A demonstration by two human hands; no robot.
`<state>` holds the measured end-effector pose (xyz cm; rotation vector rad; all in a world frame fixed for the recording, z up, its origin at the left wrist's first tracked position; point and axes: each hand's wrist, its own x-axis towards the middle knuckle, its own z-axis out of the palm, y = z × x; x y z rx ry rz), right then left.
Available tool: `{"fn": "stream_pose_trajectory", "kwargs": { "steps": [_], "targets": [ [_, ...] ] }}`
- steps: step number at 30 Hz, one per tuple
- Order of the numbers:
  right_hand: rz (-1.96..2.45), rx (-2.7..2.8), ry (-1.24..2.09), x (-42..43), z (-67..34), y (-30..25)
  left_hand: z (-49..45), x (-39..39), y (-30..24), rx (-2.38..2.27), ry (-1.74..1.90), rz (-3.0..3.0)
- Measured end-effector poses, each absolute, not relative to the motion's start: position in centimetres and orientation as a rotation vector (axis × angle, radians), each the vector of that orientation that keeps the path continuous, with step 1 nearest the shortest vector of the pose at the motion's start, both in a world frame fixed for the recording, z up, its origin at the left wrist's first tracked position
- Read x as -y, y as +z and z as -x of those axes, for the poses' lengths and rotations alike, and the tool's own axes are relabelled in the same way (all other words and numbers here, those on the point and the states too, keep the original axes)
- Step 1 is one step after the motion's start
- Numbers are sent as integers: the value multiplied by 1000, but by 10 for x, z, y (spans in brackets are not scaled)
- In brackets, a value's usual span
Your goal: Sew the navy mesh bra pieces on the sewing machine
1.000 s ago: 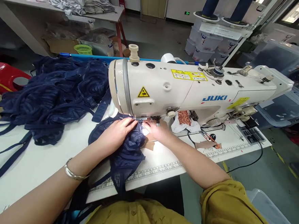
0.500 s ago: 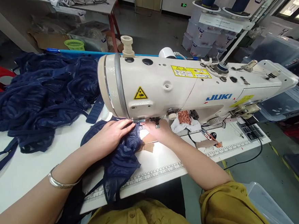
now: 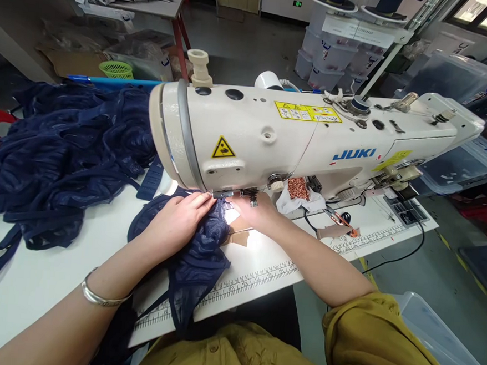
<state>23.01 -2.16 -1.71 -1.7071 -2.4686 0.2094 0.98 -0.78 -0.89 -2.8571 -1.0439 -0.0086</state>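
A cream JUKI sewing machine [image 3: 272, 134] stands across the white table [image 3: 54, 269]. A piece of dark blue sheer fabric [image 3: 199, 257] lies under its head and hangs over the table's front edge. My left hand [image 3: 178, 222] lies on the fabric, fingers together and pressing it down just left of the needle. My right hand [image 3: 253, 212] rests on the fabric's edge right under the presser foot [image 3: 249, 194], fingers curled and partly hidden by the machine.
A large heap of the same dark blue fabric [image 3: 57, 153] fills the table's left side. Orange-handled snips [image 3: 343, 220] and a white cloth with copper bits [image 3: 299, 192] lie to the right of the needle. Clear plastic bins [image 3: 448, 352] stand at the right.
The view has shifted a little, so the machine sits further left and lower in the picture. Both hands stay on the fabric at the needle, barely moved.
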Motion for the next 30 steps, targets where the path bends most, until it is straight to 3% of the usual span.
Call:
{"fn": "stream_pose_trajectory", "kwargs": {
  "steps": [17, 30],
  "targets": [
    [1682, 2530, 87, 21, -230, -17, -8, 5, -17, 970, -83, 2850],
    [1785, 2405, 206, 28, -227, -7, -9, 4, -13, 1004, -75, 2915]
  ]
}}
